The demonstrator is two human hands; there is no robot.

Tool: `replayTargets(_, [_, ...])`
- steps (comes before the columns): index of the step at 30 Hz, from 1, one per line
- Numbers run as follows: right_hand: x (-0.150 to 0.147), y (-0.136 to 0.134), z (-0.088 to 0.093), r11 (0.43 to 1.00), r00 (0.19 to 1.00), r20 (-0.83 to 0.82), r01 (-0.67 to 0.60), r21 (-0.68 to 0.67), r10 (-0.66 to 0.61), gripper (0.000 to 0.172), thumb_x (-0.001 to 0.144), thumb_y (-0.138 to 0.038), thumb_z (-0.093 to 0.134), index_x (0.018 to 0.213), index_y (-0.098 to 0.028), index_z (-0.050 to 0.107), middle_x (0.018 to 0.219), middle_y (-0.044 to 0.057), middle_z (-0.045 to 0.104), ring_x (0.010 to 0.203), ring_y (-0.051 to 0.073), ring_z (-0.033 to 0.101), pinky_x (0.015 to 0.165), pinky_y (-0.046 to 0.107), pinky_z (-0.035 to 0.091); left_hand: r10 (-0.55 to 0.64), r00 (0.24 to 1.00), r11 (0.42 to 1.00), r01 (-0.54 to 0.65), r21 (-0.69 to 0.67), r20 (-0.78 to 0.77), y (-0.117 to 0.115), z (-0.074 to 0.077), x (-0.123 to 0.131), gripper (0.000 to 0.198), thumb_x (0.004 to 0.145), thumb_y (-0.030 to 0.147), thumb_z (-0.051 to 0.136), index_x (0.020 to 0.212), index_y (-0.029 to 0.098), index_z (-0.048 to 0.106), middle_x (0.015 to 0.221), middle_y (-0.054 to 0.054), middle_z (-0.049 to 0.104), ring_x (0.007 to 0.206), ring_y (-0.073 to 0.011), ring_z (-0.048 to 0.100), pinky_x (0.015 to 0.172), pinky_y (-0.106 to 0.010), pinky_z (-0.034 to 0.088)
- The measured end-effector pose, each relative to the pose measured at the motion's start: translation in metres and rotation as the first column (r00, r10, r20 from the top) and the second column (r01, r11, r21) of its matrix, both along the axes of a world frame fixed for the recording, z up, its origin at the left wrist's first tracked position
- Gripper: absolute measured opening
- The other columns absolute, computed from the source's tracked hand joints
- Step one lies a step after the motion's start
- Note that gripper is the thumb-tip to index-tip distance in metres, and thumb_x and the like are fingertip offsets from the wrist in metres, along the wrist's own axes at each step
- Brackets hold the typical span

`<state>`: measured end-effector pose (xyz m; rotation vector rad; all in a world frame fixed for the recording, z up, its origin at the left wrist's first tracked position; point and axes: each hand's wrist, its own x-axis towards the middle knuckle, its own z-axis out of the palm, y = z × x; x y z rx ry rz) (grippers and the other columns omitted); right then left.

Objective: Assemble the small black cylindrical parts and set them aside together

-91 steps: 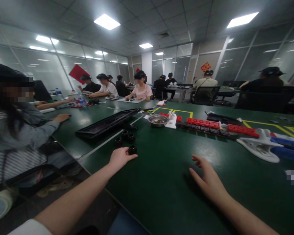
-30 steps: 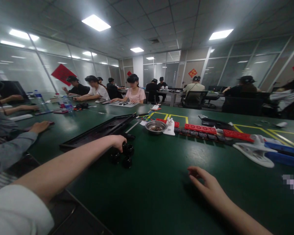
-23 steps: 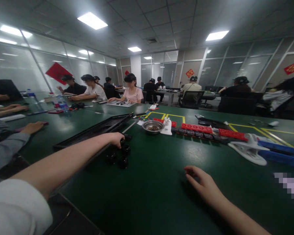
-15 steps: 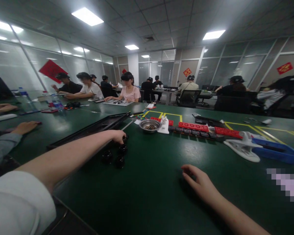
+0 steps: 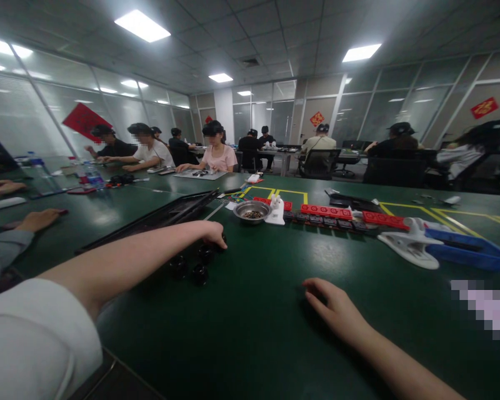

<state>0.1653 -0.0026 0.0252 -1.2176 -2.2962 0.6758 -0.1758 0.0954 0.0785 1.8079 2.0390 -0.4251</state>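
My left hand (image 5: 215,234) reaches out over the left-middle of the green table (image 5: 254,311). Its fingers curl down around a small black round part, mostly hidden behind them. Close below it stand several similar glossy black round parts (image 5: 200,274), partly covered by my forearm. My right hand (image 5: 335,303) rests at the right with loosely bent fingers, thumb and forefinger apart and nothing between them. A metal bowl (image 5: 252,218) with small brownish pieces lies beyond my left hand. Behind my left forearm is a long black tray-like frame (image 5: 150,221).
Right of the bowl are a white stand (image 5: 277,211), a row of red blocks (image 5: 327,211) over black modules, a white clamp (image 5: 408,247) and a blue bin (image 5: 470,253). A co-worker's hand (image 5: 41,219) lies at the left. Other people sit at tables beyond.
My left hand has moved slightly right, away from the black round parts on the table. My right hand has hardly moved; the view has shifted a little.
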Motion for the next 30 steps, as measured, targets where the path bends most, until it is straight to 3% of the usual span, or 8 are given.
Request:
replayTargets(4, [0.000, -0.001, 0.000, 1.000, 1.000, 0.014, -0.001, -0.006, 0.001, 0.023, 0.080, -0.026, 0.043, 0.097, -0.017, 0.056, 0.095, 0.008, 0.061, 0.088, 0.019, 0.058, 0.080, 0.034, 0.046, -0.118, 0.990, 0.992, 0.121, 0.038, -0.072, 0.005, 0.003, 0.043, 0.050, 0.053, 0.047, 0.071, 0.087, 0.011, 0.065, 0.076, -0.011, 0.066, 0.069, -0.0246, 0.061, 0.061, -0.029, 0.049])
replayTargets(8, [0.001, -0.001, -0.003, 0.999, 1.000, -0.015, 0.020, 0.035, -0.020, 0.023, 0.080, -0.025, 0.043, 0.097, -0.016, 0.056, 0.094, 0.008, 0.062, 0.086, 0.019, 0.058, 0.078, 0.033, 0.046, -0.268, 0.959, 0.954, 0.277, 0.113, -0.087, 0.008, 0.002, 0.095, 0.050, 0.053, 0.050, 0.069, 0.086, 0.013, 0.065, 0.084, -0.010, 0.066, 0.077, -0.0247, 0.061, 0.066, -0.028, 0.047])
replayTargets(13, [0.003, 0.002, -0.006, 0.984, 0.990, -0.110, 0.102, 0.143, -0.087, 0.023, 0.076, -0.022, 0.046, 0.096, -0.018, 0.056, 0.086, 0.005, 0.063, 0.082, 0.018, 0.058, 0.075, 0.031, 0.046, -0.407, 0.912, 0.880, 0.405, 0.248, -0.045, -0.001, -0.010, 0.163, 0.057, 0.053, 0.057, 0.065, 0.092, 0.016, 0.061, 0.097, -0.011, 0.062, 0.086, -0.0268, 0.059, 0.067, -0.028, 0.046])
replayTargets(17, [0.014, 0.014, -0.005, 0.952, 0.963, -0.175, 0.238, 0.194, -0.205, 0.028, 0.077, -0.024, 0.043, 0.103, -0.017, 0.051, 0.085, 0.005, 0.061, 0.082, 0.018, 0.057, 0.076, 0.033, 0.044, -0.472, 0.881, 0.827, 0.431, 0.361, 0.029, -0.015, -0.022, 0.203, 0.053, 0.056, 0.055, 0.065, 0.096, 0.021, 0.057, 0.097, -0.007, 0.062, 0.089, -0.0254, 0.059, 0.069, -0.029, 0.046])
replayTargets(23, [0.037, 0.040, -0.013, 0.904, 0.917, -0.200, 0.383, 0.192, -0.346, 0.033, 0.077, -0.028, 0.042, 0.107, -0.015, 0.047, 0.084, 0.005, 0.060, 0.073, 0.016, 0.058, 0.070, 0.032, 0.046, -0.419, 0.891, 0.800, 0.271, 0.534, 0.175, -0.031, -0.048, 0.231, 0.066, 0.065, 0.055, 0.058, 0.116, 0.020, 0.039, 0.102, -0.007, 0.060, 0.089, -0.0239, 0.059, 0.069, -0.030, 0.047])
replayTargets(27, [0.039, 0.044, -0.020, 0.899, 0.917, -0.150, 0.393, 0.193, -0.368, 0.040, 0.077, -0.035, 0.045, 0.112, -0.014, 0.044, 0.091, 0.007, 0.059, 0.072, 0.017, 0.057, 0.065, 0.031, 0.046, -0.448, 0.856, 0.782, 0.235, 0.577, 0.257, -0.039, -0.065, 0.232, 0.047, 0.068, 0.056, 0.054, 0.098, 0.020, 0.051, 0.093, -0.004, 0.061, 0.085, -0.0205, 0.059, 0.069, -0.027, 0.045])
replayTargets(30, [0.033, 0.035, -0.017, 0.907, 0.934, -0.096, 0.358, 0.224, -0.345, 0.042, 0.075, -0.040, 0.050, 0.109, -0.016, 0.047, 0.092, 0.007, 0.058, 0.080, 0.019, 0.056, 0.069, 0.033, 0.045, -0.496, 0.824, 0.752, 0.251, 0.609, 0.274, -0.049, -0.073, 0.228, 0.047, 0.062, 0.056, 0.060, 0.089, 0.018, 0.056, 0.088, -0.005, 0.061, 0.085, -0.0231, 0.057, 0.075, -0.032, 0.043])
